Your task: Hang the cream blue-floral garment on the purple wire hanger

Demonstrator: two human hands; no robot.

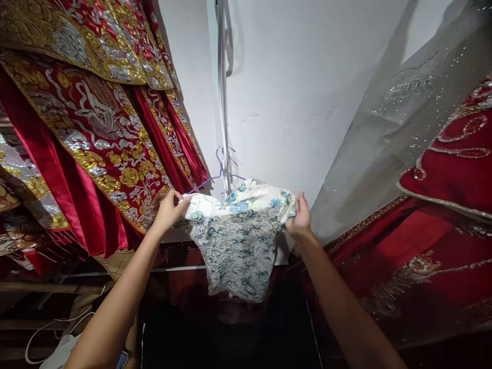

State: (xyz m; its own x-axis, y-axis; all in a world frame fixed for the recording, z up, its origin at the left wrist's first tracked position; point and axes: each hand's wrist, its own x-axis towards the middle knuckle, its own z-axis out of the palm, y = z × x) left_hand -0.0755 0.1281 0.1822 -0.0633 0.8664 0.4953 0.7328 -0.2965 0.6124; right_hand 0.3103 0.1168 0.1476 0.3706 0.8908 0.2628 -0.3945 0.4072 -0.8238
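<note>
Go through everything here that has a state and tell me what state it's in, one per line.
Left hand: gripping the floral garment's left shoulder.
Right hand: holding its right shoulder.
Floral garment: on the hanger, crumpled, hanging down.
Hanger: purple wire, hook up by the pole.
Red robes: hung, spread out.
Pole: upright against the wall.

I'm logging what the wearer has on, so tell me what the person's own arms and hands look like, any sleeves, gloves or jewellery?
Both forearms are bare as far as the view shows: no sleeves reach into the picture. The left hand and the right hand wear no gloves, and no watch, bracelet or ring shows on them. The arms look slim; the fingertips are too small to tell anything about the nails.
</note>
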